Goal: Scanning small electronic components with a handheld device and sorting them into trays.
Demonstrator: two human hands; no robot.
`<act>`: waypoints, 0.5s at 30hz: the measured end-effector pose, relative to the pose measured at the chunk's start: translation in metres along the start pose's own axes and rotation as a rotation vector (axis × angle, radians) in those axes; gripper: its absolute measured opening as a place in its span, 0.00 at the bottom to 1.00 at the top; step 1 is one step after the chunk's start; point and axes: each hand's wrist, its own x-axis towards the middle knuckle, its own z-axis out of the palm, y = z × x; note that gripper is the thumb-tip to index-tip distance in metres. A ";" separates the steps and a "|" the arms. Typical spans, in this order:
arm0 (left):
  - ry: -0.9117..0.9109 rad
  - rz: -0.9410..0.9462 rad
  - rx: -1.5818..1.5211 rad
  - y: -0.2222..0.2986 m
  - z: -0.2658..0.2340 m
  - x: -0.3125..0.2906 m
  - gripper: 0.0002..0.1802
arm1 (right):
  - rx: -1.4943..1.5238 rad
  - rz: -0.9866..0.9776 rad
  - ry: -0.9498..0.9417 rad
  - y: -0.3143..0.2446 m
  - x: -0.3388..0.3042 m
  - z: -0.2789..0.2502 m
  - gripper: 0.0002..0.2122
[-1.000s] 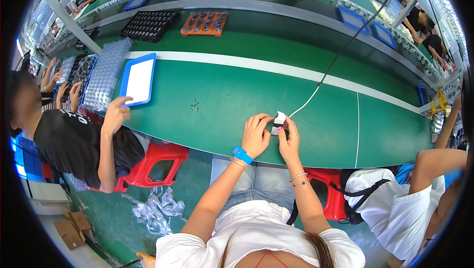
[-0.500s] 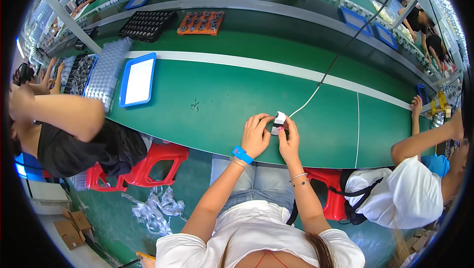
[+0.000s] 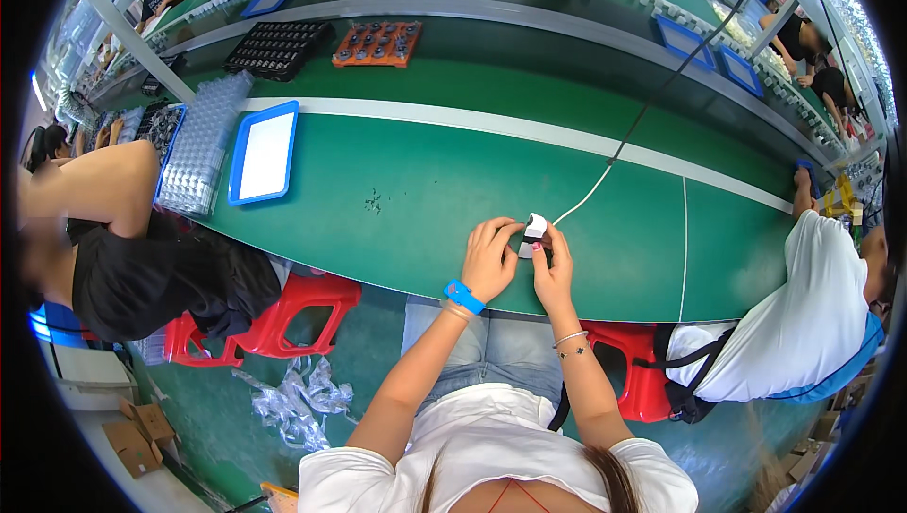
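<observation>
Over the near edge of the green table, both my hands close around a small white-and-black device (image 3: 536, 227). My left hand (image 3: 490, 260) pinches it from the left, fingertips against its side. From the right, my right hand (image 3: 555, 267) grips it with thumb in front and fingers behind. A white cable (image 3: 588, 198) runs from behind the device and my right fingers up to a dark hanging cord; its end is hidden. My fingers cover much of the device, so its exact kind is unclear.
On the table (image 3: 425, 230) lie small dark bits (image 3: 374, 200), a blue-rimmed tray (image 3: 236, 173) and stacked clear plastic trays (image 3: 201, 140). Beyond the white strip are a black tray (image 3: 277, 50) and an orange tray (image 3: 378, 44) with round parts. Co-workers sit on both sides.
The orange and black trays have shifted slightly left. The right-hand co-worker has leaned toward the table, and the left one's arm has moved. My hands and the device look unchanged.
</observation>
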 end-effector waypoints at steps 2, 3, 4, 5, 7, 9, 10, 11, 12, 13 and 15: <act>0.001 0.000 -0.005 0.000 0.003 0.000 0.20 | 0.013 -0.001 0.001 0.002 0.000 -0.002 0.18; 0.002 -0.001 -0.005 0.001 0.004 0.000 0.20 | 0.013 -0.001 0.001 0.002 0.001 -0.004 0.18; 0.004 0.001 -0.002 0.002 0.005 0.000 0.20 | 0.004 0.000 -0.001 0.000 0.001 -0.005 0.18; 0.006 0.003 0.001 0.002 0.005 0.000 0.20 | -0.005 0.002 -0.004 0.000 0.001 -0.005 0.18; 0.005 0.003 -0.002 0.003 0.006 0.000 0.20 | 0.002 -0.002 -0.002 0.001 0.001 -0.007 0.18; 0.004 0.003 -0.005 0.004 0.008 0.000 0.20 | 0.010 -0.005 -0.001 0.001 0.000 -0.009 0.18; 0.006 0.005 -0.002 0.005 0.008 0.000 0.20 | 0.003 -0.004 0.000 0.000 0.001 -0.010 0.18; 0.009 0.008 0.000 0.006 0.009 0.001 0.20 | -0.004 -0.002 0.001 0.000 0.001 -0.011 0.18; 0.008 0.008 0.000 0.006 0.010 0.001 0.20 | -0.004 -0.002 0.001 0.001 0.001 -0.012 0.18; 0.009 0.006 -0.003 0.007 0.012 0.001 0.20 | 0.004 -0.005 0.002 0.003 0.001 -0.013 0.18; 0.011 0.004 -0.006 0.010 0.015 0.001 0.19 | 0.012 -0.009 0.002 0.004 0.002 -0.017 0.18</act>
